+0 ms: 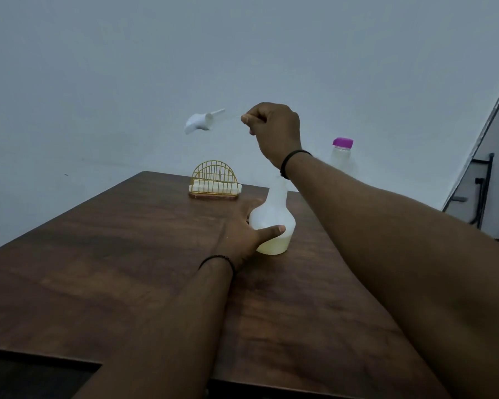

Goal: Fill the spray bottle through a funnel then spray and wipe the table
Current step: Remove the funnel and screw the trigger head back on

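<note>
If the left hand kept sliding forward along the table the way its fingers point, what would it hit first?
The left hand already holds the spray bottle, so that goes first. Beyond it, the gold napkin holder seems roughly in line, though depth is hard to judge.

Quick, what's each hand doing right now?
Left hand: closed around the spray bottle on the table.
Right hand: closed, pinching the spray head by its tube.
</note>
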